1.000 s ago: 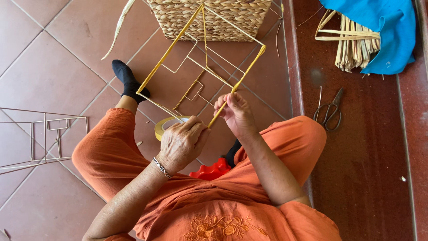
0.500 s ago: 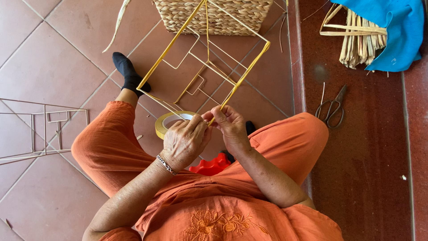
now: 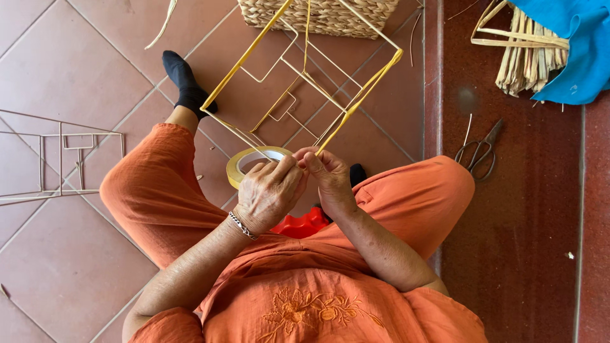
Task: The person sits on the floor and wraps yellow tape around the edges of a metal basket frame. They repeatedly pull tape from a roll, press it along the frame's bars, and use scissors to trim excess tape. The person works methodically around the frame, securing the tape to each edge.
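A square wire frame, partly wrapped in yellow tape, tilts above my knees. My left hand grips a roll of yellow tape and pinches at the frame's near corner. My right hand pinches that same corner, fingertips touching those of the left hand. I sit in orange clothes on a red stool, with a black sock on my left foot.
A bare wire frame lies on the tiles at left. A woven basket stands at the top. Scissors lie on the dark red floor at right, beneath a straw bundle and blue cloth.
Both hands have come together at the frame's near corner. The right hand has slid down the yellow-wrapped rod toward the left hand, and the frame has tipped slightly.
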